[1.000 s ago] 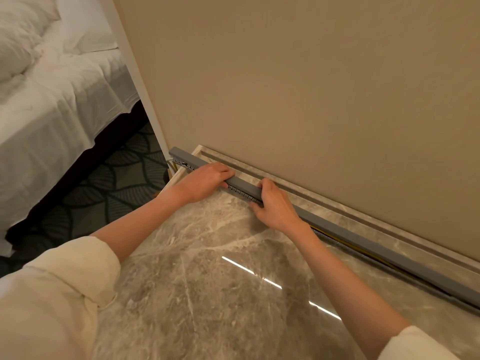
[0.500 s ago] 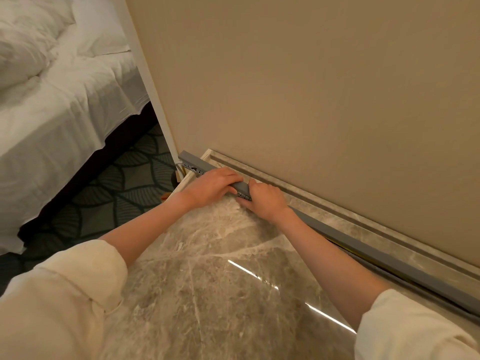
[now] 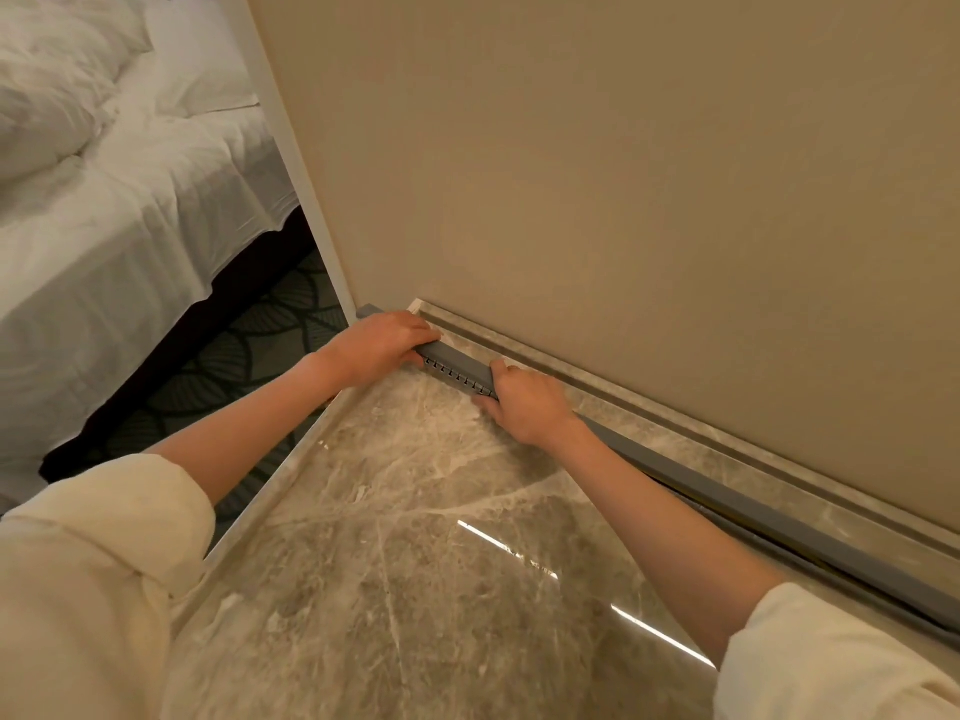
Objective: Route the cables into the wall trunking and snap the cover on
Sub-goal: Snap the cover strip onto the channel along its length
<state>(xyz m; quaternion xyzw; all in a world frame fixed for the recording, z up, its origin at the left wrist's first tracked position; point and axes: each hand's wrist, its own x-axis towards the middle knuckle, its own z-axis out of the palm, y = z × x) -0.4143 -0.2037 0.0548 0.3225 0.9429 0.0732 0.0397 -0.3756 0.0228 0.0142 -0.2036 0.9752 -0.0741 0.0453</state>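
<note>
Trunking [image 3: 779, 517] on floor [image 3: 415, 563] along wall [image 3: 623, 200], bed [image 3: 104, 226] left beyond corner

The floor [image 3: 415, 589] is glossy, veined marble. The cover [image 3: 779, 517] is matt grey plastic. The wall [image 3: 623, 174] is matt beige. The bed [image 3: 130, 210] carries creased white cloth.

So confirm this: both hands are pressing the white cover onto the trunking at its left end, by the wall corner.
Not quite: the cover is grey, not white, as the head view shows. The rest holds: the left hand and right hand press it onto the trunking at its left end, by the wall corner.
</note>
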